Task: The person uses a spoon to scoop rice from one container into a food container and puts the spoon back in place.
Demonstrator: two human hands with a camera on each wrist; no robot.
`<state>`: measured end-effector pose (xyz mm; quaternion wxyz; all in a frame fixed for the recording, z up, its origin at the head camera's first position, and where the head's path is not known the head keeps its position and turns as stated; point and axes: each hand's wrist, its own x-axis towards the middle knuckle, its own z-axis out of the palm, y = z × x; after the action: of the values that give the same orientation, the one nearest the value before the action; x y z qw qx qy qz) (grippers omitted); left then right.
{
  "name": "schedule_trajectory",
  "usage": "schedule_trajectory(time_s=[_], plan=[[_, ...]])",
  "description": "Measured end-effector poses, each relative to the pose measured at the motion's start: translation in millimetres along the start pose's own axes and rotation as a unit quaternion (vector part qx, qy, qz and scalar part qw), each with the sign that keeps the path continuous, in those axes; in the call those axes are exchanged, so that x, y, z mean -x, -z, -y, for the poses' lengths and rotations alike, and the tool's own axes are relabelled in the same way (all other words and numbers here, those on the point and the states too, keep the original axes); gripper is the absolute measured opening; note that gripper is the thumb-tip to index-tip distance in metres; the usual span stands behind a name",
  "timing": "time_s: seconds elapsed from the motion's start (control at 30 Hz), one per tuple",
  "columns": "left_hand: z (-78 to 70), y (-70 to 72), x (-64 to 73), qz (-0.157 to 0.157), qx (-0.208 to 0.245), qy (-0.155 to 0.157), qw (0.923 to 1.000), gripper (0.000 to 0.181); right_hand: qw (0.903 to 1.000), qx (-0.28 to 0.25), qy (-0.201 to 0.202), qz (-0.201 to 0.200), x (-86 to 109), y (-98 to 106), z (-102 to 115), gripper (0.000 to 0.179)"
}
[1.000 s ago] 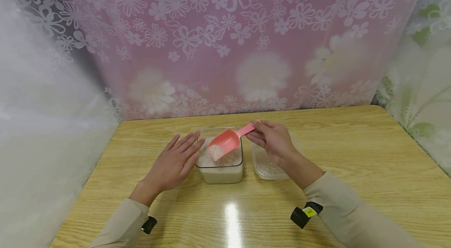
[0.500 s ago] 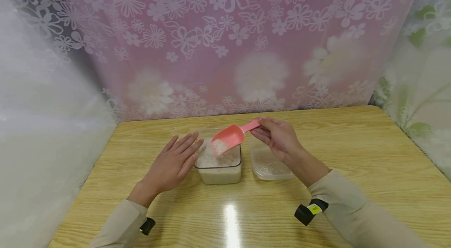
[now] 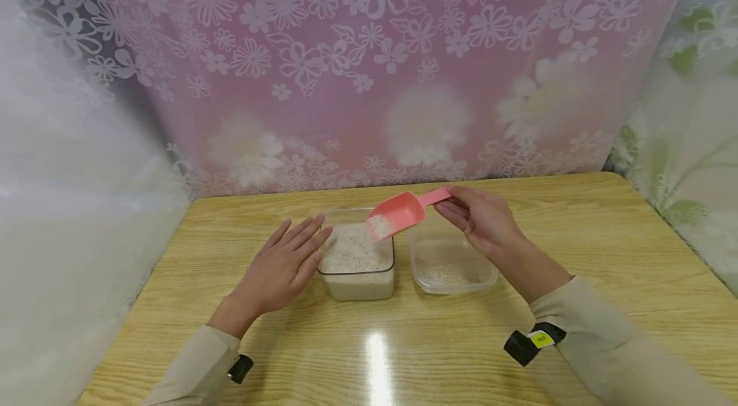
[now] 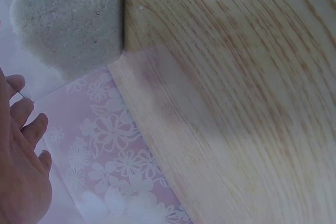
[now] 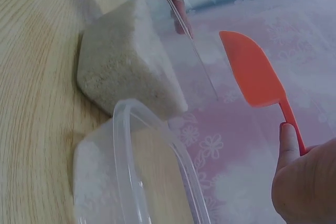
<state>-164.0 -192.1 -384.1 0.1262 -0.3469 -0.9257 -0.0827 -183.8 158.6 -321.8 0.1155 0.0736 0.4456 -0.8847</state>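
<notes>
My right hand (image 3: 487, 220) pinches the handle of a pink scoop (image 3: 406, 209), which carries a small heap of rice (image 3: 379, 227) toward its tip. The scoop hangs above the right rim of a clear square container (image 3: 363, 287) filled with rice. In the right wrist view the scoop (image 5: 254, 72) is raised above both containers, the thumb along its handle. My left hand (image 3: 282, 268) lies with straight fingers against the left side of the rice container, fingertips at its rim. In the left wrist view that hand (image 4: 23, 156) shows at the left edge.
A shallower clear plastic container (image 3: 452, 265) with a few rice grains inside stands just right of the rice container, below my right hand. Both rest on a wooden table (image 3: 288, 355). A pink flowered curtain (image 3: 369, 105) hangs behind the table's back edge.
My right hand has moved the loaded scoop up and to the right, from over the middle of the rice to the container's right rim. The left hand has stayed in place.
</notes>
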Motion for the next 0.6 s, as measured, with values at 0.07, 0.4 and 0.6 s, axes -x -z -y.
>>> schedule_trajectory(time_s=[0.07,0.4,0.6], plan=[[0.2,-0.2,0.0,0.0,0.001,0.001,1.0,0.049,1.0,-0.002,0.002,0.0,1.4,4.7,3.9,0.019],[-0.2,-0.1,0.2,0.0,0.003,0.003,1.0,0.049,0.9994,-0.033,0.008,-0.012,6.2,35.2,13.8,0.014],[-0.5,-0.2,-0.5,-0.001,0.007,0.002,1.0,0.049,0.9981,-0.06,0.01,-0.01,9.4,56.1,13.5,0.015]])
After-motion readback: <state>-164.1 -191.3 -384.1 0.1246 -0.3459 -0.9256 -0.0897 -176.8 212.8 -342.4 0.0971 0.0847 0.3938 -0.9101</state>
